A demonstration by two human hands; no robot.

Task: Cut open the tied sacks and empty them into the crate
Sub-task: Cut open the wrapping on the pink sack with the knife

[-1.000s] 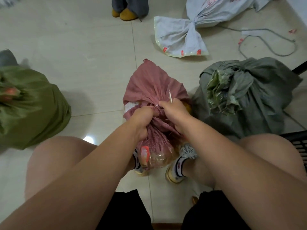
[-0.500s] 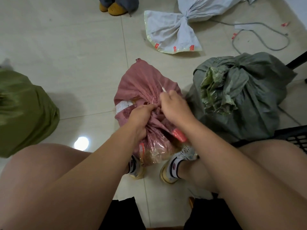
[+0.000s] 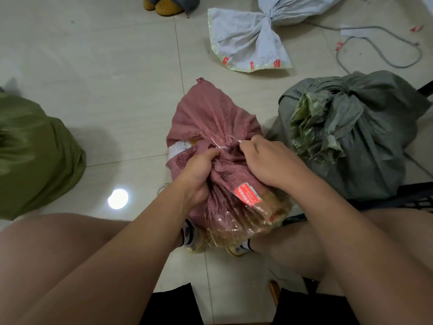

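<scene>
The person is sitting with bare knees on either side of the pink sack (image 3: 212,127), which is standing on the floor tiles (image 3: 112,73) between their feet. The left hand (image 3: 199,170) is gripping the bunched neck of that sack, fingers curled tight round the gathered cloth just below the white tie (image 3: 221,146). The right hand (image 3: 269,160) is now sitting lower and further to the right than a second ago, its fingers pinched together on something thin and pale at the tie; it may be a small blade or the tie's loose end, since the view is too poor to say. That shift suggests the cutting stroke is being worked through the tie, so the neck is not yet open and nothing is being emptied. Just right, a grey sack (image 3: 365,146) is waiting, and part of the black crate (image 3: 421,202) is showing beside it. Further off, a green sack (image 3: 35,156) and a white sack (image 3: 253,41) are lying tied.
</scene>
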